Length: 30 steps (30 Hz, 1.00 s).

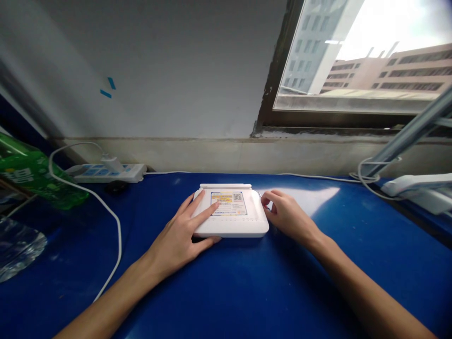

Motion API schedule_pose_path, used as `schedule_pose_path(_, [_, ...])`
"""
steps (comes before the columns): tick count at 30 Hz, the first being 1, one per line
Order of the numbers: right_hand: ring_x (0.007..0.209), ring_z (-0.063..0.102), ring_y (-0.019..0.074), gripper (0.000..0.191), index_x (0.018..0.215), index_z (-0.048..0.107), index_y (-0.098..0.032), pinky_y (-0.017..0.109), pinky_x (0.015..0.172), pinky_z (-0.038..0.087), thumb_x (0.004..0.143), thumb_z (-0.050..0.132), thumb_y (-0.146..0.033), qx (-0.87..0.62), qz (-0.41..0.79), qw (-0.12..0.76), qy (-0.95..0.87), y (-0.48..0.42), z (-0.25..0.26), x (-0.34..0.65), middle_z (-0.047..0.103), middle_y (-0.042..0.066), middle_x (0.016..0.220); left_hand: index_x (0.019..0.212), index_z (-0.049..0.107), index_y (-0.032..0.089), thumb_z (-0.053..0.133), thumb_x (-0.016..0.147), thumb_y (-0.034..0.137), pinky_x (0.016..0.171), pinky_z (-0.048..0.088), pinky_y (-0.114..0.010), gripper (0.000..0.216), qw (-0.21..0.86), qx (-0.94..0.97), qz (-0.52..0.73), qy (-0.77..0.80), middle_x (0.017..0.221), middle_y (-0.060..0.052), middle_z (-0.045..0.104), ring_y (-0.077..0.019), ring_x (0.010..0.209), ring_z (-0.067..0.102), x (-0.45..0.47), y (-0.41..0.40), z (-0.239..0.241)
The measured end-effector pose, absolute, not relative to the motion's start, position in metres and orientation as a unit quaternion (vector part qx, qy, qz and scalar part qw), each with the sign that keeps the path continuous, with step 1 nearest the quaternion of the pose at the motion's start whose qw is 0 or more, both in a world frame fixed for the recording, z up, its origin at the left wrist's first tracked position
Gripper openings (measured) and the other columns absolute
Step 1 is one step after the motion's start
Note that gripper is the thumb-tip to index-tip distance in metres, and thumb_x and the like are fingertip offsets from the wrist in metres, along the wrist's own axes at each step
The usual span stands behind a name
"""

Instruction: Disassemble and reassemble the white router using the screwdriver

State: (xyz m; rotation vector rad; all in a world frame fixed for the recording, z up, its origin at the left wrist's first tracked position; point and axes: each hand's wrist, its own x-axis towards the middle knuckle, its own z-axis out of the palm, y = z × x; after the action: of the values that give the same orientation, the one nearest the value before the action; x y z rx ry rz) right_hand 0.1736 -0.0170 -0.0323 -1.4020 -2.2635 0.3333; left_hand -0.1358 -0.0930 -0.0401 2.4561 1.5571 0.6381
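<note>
A white router [256,212] lies flat on the blue table, with a printed label [228,203] on its top and a white bar along its back edge, perhaps folded antennas. Spread over its left part is my left hand [183,228]: the fingers rest on the top and left side, and the thumb lies along the front edge. My right hand [284,212] is at the router's right side, thumb and forefinger pinched together. A thin, light sliver shows at those fingertips, too small to name.
On the left are a green bottle [38,176], a clear plastic bottle [21,247] and a white power strip [132,173] with a plugged-in charger. Its white cable [118,226] runs forward over the table [226,292]. A metal pole [406,134] and white device [420,188] stand right.
</note>
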Motion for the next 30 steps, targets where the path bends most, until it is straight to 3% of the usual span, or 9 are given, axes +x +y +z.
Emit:
schedule_pose_path(8, [0.063, 0.055, 0.0156, 0.012, 0.083, 0.059, -0.021, 0.029, 0.062, 0.041, 0.092, 0.053, -0.025, -0.507, 0.111, 0.225, -0.825, -0.016, -0.031, 0.176, 0.058, 0.003, 0.083, 0.159, 0.035, 0.041, 0.072, 0.091, 0.048, 0.121, 0.035, -0.057, 0.078, 0.081, 0.826, 0.192, 0.523, 0.171, -0.006, 0.021, -0.0365, 0.157, 0.020, -0.137, -0.093, -0.036])
schedule_pose_path(15, [0.068, 0.058, 0.0168, 0.016, 0.095, 0.059, -0.022, 0.030, 0.063, 0.042, 0.099, 0.050, -0.034, -0.512, 0.117, 0.231, -0.819, -0.015, -0.029, 0.179, 0.061, 0.004, 0.088, 0.159, 0.033, 0.044, 0.072, 0.091, 0.047, 0.122, 0.033, -0.059, 0.078, 0.094, 0.824, 0.192, 0.525, 0.173, -0.003, 0.016, -0.0382, 0.156, 0.021, -0.139, -0.092, -0.039])
schedule_pose_path(22, [0.070, 0.058, 0.0181, 0.021, 0.094, 0.056, -0.023, 0.031, 0.065, 0.042, 0.102, 0.048, -0.040, -0.521, 0.125, 0.242, -0.809, -0.015, -0.028, 0.180, 0.064, 0.004, 0.088, 0.159, 0.033, 0.042, 0.069, 0.089, 0.060, 0.121, 0.031, -0.064, 0.080, 0.083, 0.824, 0.200, 0.523, 0.174, -0.002, 0.007, -0.0436, 0.157, 0.013, -0.139, -0.098, -0.029])
schedule_pose_path(27, [0.071, 0.058, 0.0191, 0.023, 0.093, 0.055, -0.023, 0.031, 0.064, 0.041, 0.102, 0.047, -0.042, -0.519, 0.136, 0.247, -0.807, -0.014, -0.028, 0.180, 0.065, 0.004, 0.087, 0.159, 0.034, 0.039, 0.065, 0.096, 0.046, 0.120, 0.029, -0.067, 0.071, 0.049, 0.829, 0.236, 0.505, 0.174, -0.002, 0.007, -0.0436, 0.157, 0.006, -0.134, -0.108, -0.012])
schedule_pose_path(30, [0.073, 0.059, 0.0203, 0.025, 0.093, 0.055, -0.023, 0.032, 0.067, 0.042, 0.103, 0.043, -0.042, -0.515, 0.144, 0.252, -0.807, -0.013, -0.029, 0.183, 0.066, 0.004, 0.086, 0.156, 0.039, 0.036, 0.065, 0.096, 0.030, 0.122, 0.030, -0.065, 0.065, 0.015, 0.842, 0.280, 0.462, 0.172, -0.003, 0.016, -0.0406, 0.158, 0.009, -0.132, -0.113, -0.003])
